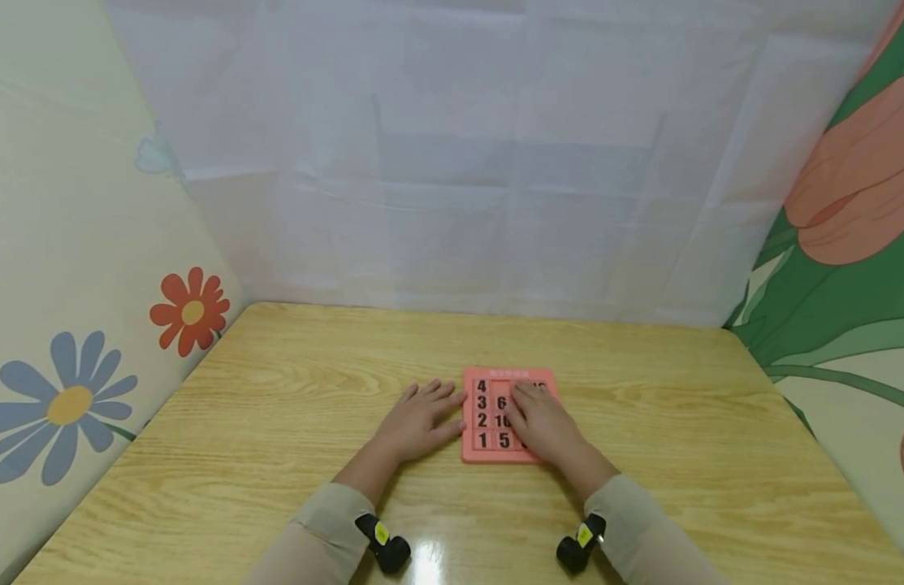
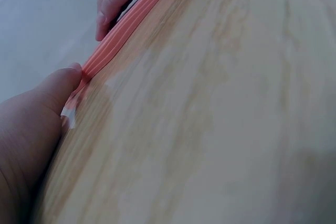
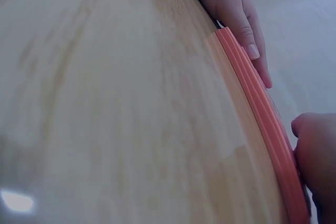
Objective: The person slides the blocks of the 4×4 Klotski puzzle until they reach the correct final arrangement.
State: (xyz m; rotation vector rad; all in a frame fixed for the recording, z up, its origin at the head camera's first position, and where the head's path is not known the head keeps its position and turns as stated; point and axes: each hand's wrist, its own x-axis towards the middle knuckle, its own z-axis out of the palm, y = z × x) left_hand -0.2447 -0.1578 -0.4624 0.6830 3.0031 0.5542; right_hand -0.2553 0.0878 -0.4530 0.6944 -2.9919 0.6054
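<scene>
A pink sliding number puzzle lies flat on the wooden table, its tiles printed with black numbers. In the head view the left column reads 4, 3, 2, 1, and a vacant slot shows in the top row. My left hand rests against the puzzle's left edge with fingers extended; its thumb touches the side in the left wrist view. Over the right part of the board lies my right hand, fingertips on the tiles, covering several numbers. The puzzle's ridged side shows in the right wrist view.
The wooden table reaches back to a white cloth backdrop. Flower-printed panels stand at the left and right. Each sleeve carries a small black wrist camera.
</scene>
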